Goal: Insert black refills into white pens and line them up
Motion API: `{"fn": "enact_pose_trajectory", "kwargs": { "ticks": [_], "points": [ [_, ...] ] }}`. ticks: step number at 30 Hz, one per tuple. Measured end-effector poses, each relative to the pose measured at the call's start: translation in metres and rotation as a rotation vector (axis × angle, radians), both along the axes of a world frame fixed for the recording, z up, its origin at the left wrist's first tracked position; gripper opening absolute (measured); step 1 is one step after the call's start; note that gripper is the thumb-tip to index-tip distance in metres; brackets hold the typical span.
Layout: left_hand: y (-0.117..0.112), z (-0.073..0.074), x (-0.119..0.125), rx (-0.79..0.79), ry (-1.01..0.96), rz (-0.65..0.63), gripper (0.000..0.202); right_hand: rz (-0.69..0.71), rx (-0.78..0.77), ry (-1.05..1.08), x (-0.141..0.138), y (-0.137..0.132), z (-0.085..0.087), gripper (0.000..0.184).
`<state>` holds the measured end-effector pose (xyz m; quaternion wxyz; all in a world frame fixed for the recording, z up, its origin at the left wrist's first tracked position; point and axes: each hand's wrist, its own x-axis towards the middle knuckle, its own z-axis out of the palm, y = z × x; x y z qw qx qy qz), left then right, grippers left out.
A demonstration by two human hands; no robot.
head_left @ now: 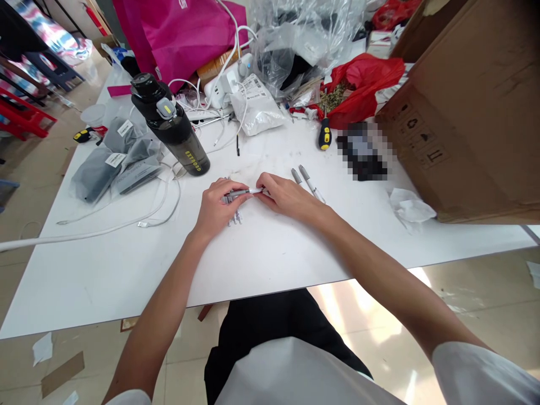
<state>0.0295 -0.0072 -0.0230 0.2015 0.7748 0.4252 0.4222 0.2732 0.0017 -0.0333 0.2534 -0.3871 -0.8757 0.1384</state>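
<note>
Both hands meet over the middle of the white table point(126, 264). My left hand point(217, 205) is closed around the grey end of a pen point(244, 193), and my right hand point(284, 194) pinches the pen's white end. Small grey parts point(235, 216) lie on the table under my left hand. Two more grey and white pens point(307, 181) rest just right of my right hand.
A dark water bottle point(175, 129) stands behind the hands at left, beside grey bagged items point(112, 169) and white cables point(126, 225). A screwdriver point(324, 135), red bag point(363, 84), pink bag point(181, 34), crumpled paper point(409, 205) and a big cardboard box point(472, 112) crowd the back and right.
</note>
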Motion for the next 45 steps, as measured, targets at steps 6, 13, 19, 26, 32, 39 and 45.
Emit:
{"fn": "enact_pose_trajectory", "kwargs": {
  "ticks": [6,13,19,26,32,39,45],
  "points": [
    [0.0022,-0.0028,-0.0014,0.045,-0.025,-0.014,0.009,0.068,0.091,-0.039,0.0031,0.0029,0.0029,0.027],
    [0.0034,-0.003,-0.0037,0.043,-0.019,0.018,0.012,0.062,0.027,0.029,0.002,0.0014,0.002,0.024],
    [0.0038,-0.0022,-0.0047,0.046,-0.015,0.032,0.013,0.044,-0.012,0.045,0.0038,0.0017,0.0044,0.025],
    [0.0044,-0.003,-0.0049,0.037,-0.012,0.031,0.013,0.048,-0.04,0.051,0.0047,0.0016,0.0057,0.03],
    [0.0048,-0.0033,-0.0054,0.052,-0.025,0.022,0.014,0.034,-0.045,0.041,0.0062,0.0021,0.0054,0.03],
    [0.0047,-0.0013,-0.0061,0.034,-0.018,0.043,0.013,0.007,-0.031,-0.029,0.0071,0.0042,0.0055,0.043],
    [0.0059,-0.0014,-0.0075,0.034,-0.04,0.04,0.013,-0.005,-0.084,0.055,0.0083,0.0026,0.0093,0.04]
  ]
}}
